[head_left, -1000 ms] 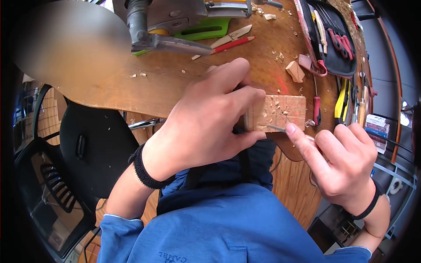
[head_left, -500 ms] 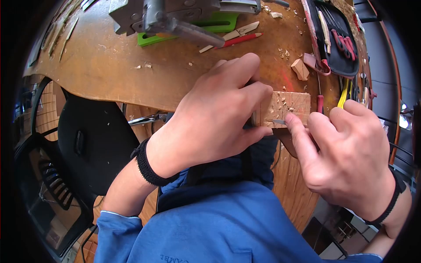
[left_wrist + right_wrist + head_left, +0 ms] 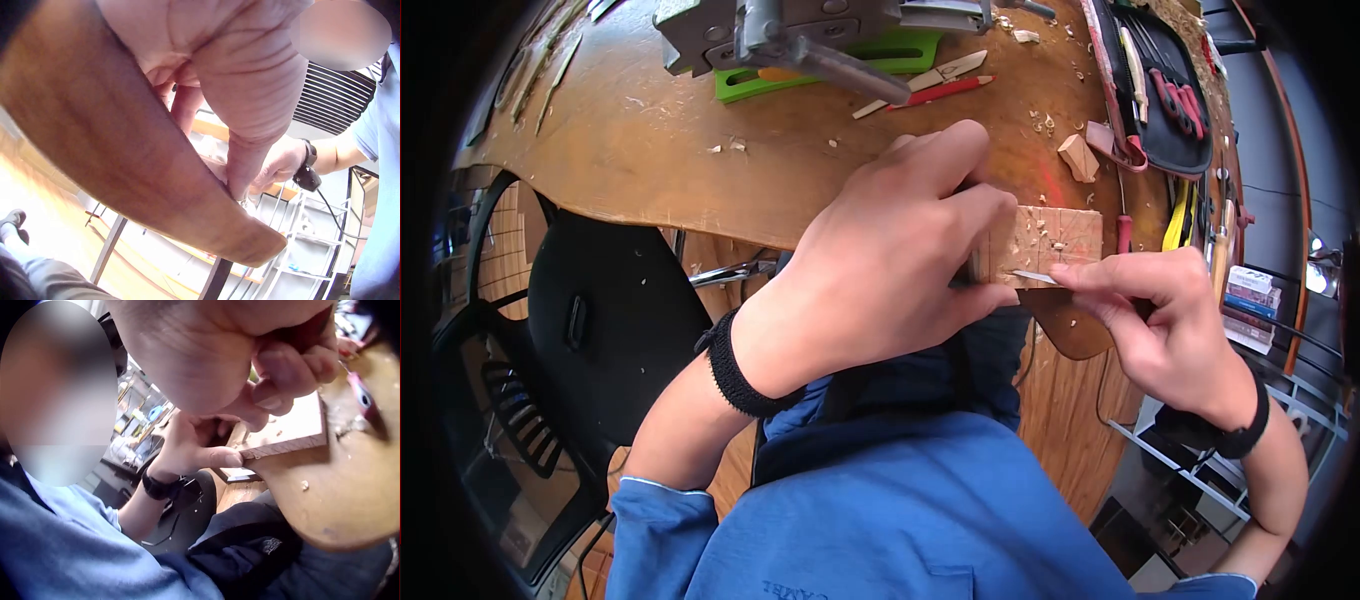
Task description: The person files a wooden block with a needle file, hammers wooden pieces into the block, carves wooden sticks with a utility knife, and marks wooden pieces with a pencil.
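A flat wooden block (image 3: 1078,228) with pencilled lines and loose shavings lies at the table's near edge. My left hand (image 3: 875,250) grips its left end, thumb along the near edge and fingers over the far side. In the right wrist view, that thumb presses by a corner of the block (image 3: 306,434). My right hand (image 3: 1180,320) pinches a slim carving knife, its thin metal blade (image 3: 1034,277) lying over the block's near edge close to the left thumb. The knife's handle is hidden inside the hand.
A metal vise (image 3: 800,40) stands at the back over a green piece (image 3: 890,55). Near it are a red pencil (image 3: 950,90) and a wood strip (image 3: 955,68). A small wood offcut (image 3: 1078,158), a red-handled tool (image 3: 1124,232) and a tool case (image 3: 1190,150) lie to the right.
My right hand has turned over its grip, the wrist dropping away to the right, while the blade stays at the block's near edge. The left hand keeps its hold.
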Motion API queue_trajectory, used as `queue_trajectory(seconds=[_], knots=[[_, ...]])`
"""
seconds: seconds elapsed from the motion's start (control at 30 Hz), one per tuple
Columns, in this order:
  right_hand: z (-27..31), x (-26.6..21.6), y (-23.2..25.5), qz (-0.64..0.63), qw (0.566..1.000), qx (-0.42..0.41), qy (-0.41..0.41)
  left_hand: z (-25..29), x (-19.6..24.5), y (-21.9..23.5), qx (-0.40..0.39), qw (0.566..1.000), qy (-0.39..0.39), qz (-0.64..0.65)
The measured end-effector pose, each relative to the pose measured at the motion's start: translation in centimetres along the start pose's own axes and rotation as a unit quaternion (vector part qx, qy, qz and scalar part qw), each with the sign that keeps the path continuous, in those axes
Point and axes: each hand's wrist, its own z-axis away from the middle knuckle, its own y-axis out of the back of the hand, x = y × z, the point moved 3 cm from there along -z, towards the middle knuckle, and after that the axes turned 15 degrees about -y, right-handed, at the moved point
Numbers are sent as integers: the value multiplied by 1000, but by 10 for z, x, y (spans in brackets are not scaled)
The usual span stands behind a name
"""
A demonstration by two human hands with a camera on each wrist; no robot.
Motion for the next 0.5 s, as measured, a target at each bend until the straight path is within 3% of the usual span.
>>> queue_trajectory(seconds=[0.07,0.1,0.13,0.2,0.27,0.5], knots=[[6,13,-11,-172,972,-59,-149,1,0,1,-1,1000,0,4],[8,16,-18,-185,978,-8,-100,0,0,1,0,1000,3,8],[9,15,-13,-184,978,-10,-98,-1,-1,1,1,1000,4,6],[10,-1,6,104,994,5,13,-1,-1,1,-1,1000,8,22],[14,-22,12,312,938,61,136,-1,-2,2,-3,1000,5,21],[24,-68,7,485,855,77,167,0,0,2,-6,1000,8,16]])
